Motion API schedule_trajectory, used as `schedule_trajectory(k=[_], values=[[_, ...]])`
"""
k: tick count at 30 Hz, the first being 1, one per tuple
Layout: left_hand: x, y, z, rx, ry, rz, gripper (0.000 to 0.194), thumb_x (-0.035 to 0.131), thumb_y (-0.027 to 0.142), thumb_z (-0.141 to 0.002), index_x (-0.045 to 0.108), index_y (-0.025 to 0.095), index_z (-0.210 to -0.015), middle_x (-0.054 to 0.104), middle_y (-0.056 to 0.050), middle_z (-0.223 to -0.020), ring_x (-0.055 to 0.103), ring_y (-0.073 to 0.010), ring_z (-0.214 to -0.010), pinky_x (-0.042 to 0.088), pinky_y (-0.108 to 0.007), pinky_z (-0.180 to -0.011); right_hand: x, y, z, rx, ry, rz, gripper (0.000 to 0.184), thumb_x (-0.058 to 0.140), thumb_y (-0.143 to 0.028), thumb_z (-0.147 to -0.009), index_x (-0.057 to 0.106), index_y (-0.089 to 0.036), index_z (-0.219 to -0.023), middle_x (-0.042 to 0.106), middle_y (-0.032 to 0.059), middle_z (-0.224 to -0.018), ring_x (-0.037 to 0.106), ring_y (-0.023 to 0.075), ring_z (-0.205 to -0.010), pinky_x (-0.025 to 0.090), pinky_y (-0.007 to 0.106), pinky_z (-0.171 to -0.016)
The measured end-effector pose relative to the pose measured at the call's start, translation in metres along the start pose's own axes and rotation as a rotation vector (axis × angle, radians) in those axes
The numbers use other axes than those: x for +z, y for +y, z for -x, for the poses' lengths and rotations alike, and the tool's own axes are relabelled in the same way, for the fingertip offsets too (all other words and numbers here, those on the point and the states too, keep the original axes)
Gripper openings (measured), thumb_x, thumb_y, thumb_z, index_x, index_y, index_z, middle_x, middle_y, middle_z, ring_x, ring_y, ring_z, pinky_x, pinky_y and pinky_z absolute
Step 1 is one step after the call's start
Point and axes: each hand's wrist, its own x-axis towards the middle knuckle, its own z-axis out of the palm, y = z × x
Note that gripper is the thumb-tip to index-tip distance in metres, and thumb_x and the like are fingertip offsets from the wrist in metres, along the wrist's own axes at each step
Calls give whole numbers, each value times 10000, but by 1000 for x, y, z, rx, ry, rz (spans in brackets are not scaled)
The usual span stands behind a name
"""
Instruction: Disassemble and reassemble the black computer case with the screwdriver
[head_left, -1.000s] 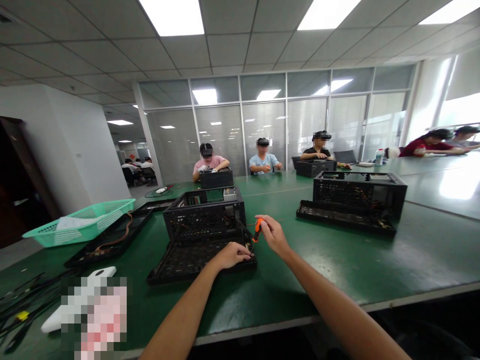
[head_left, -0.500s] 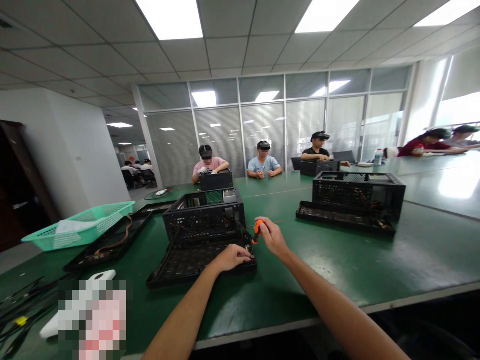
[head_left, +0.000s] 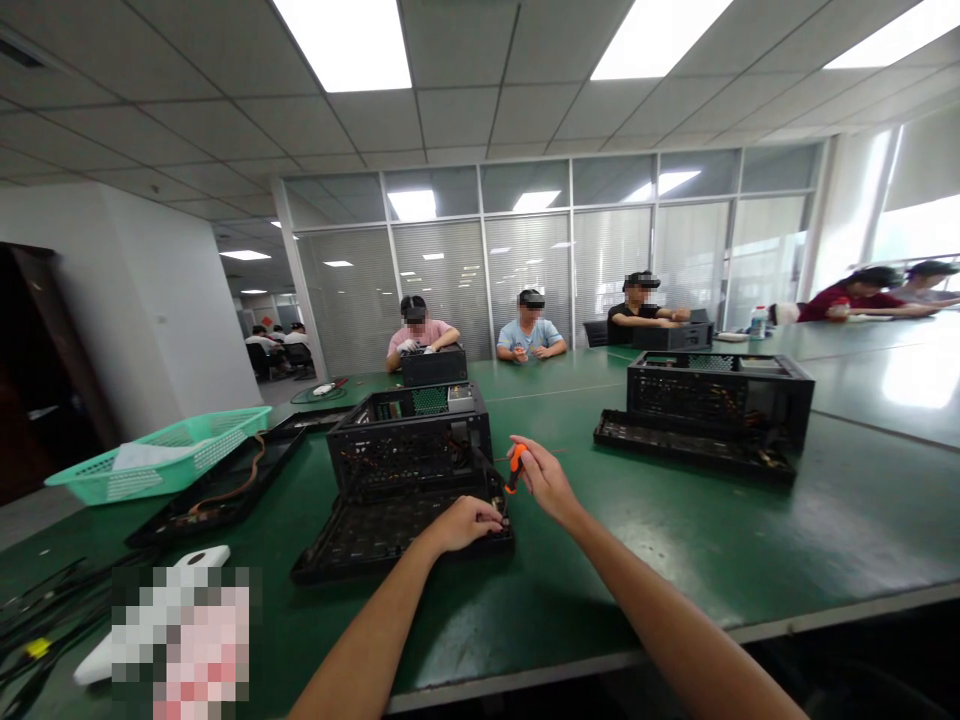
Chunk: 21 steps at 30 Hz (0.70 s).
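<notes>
Room: office space fitted out as a computer workshop
Ceiling (head_left: 457,120): gridded tiles, flat light panels (head_left: 346,45)
Partition (head_left: 525,225): glazed, with blinds (head_left: 349,310)
Green table (head_left: 712,545): opened computer cases (head_left: 405,450), screwdriver (head_left: 515,470), loose cables (head_left: 56,610)
Co-workers (head_left: 529,335): seated opposite

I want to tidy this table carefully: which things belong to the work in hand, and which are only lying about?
In the work:
orange screwdriver, in the right hand
black panel, under the left hand
computer case behind it

Seemingly lying about:
green basket
second panel beside it
black cables
white object
case at right
</notes>
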Motion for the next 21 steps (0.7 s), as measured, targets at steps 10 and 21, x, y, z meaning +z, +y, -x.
schedule_trajectory(k=[10,21], values=[[1,-3,-5,38,-22,8,187,564,261,-778,663,139,-879,672,-26,-815,576,-128,-728,420,-205,-679,-1,6,0,86,-51,26,321,577,-390,-771,548,-167,-1000,454,-61,-561,367,73,-447,302,191,-440],[1,1,-5,54,-29,11,173,550,264,-798,644,131,-858,644,-19,-786,551,-115,-709,417,-200,-677,-2,-7,0,-21,-120,142,248,454,-345,-852,542,-165,-999,513,-5,-743,452,98,-585,382,204,-544]])
